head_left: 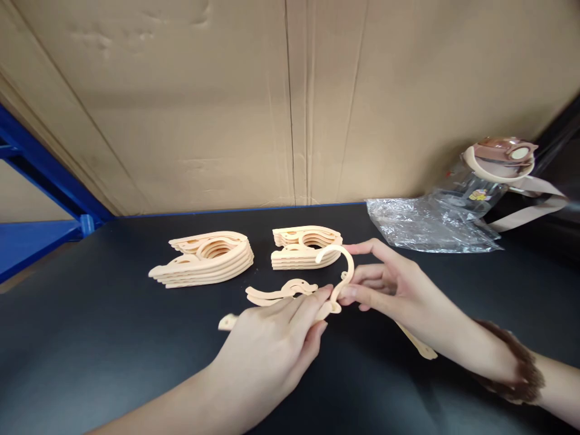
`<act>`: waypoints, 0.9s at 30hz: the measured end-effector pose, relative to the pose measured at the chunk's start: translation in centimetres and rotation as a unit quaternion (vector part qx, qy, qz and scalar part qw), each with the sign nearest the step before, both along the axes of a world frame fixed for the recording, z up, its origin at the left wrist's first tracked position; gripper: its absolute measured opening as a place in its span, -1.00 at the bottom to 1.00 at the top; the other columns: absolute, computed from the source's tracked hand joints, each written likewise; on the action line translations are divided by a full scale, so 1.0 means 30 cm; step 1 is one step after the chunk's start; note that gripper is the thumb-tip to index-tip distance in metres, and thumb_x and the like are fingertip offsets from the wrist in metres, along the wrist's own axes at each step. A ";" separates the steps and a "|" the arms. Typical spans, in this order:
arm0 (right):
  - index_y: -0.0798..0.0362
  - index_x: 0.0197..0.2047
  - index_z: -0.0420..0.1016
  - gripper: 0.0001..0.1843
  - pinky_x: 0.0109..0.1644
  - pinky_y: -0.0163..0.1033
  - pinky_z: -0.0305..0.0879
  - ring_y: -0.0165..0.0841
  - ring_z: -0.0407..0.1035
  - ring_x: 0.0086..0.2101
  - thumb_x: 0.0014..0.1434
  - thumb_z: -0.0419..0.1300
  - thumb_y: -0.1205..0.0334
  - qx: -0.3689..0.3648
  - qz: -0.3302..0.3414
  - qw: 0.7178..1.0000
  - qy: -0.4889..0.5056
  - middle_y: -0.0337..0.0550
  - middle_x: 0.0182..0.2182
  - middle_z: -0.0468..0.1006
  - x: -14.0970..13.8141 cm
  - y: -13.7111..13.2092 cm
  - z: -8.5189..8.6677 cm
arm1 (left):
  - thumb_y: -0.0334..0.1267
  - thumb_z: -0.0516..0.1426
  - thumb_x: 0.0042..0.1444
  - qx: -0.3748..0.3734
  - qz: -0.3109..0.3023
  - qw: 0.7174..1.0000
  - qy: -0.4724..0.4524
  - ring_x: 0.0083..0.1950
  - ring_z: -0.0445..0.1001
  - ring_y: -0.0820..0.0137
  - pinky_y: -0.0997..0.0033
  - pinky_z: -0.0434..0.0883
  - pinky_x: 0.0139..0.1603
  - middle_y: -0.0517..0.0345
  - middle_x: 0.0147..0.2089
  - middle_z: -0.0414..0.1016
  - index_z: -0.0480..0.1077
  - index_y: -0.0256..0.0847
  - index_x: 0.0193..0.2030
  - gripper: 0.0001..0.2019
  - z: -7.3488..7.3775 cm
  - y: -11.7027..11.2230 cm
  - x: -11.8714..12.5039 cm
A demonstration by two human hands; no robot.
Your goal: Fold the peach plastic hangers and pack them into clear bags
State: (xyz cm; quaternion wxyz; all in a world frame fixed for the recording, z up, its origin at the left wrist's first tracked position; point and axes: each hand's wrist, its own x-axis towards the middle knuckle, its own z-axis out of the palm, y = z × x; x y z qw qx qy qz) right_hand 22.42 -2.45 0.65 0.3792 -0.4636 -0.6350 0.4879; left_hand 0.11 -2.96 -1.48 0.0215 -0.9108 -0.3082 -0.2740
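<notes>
My left hand [276, 344] is closed around the middle of a peach plastic folding hanger [338, 284], low over the black table [113, 338]. My right hand [385, 284] pinches the same hanger's curved hook from the right, thumb and fingers pressed on it. One arm of the hanger pokes out left of my left hand, the other sticks out under my right wrist. Just behind my left fingers lie one or two loose folded hangers [281, 291].
Two stacks of folded peach hangers stand further back: a larger stack [206, 258] at left, a smaller stack [301, 248] at centre. Crumpled clear plastic [426, 226] and a bottle with a brown lid [492, 169] lie back right. A cardboard wall [290, 103] stands behind; a blue shelf frame [40, 205] at left.
</notes>
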 end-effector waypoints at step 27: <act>-0.05 -0.23 0.27 -0.73 -0.35 -0.28 0.15 -0.42 0.29 -0.45 0.48 -0.12 0.09 0.170 0.141 0.915 -0.338 -0.34 -0.41 0.41 0.048 -0.008 0.020 | -0.08 0.03 0.32 -0.544 0.011 0.802 -0.244 -0.49 0.45 0.47 0.54 0.39 -0.55 0.14 -0.33 0.46 0.51 -0.21 -0.16 -0.69 0.072 0.045 -0.022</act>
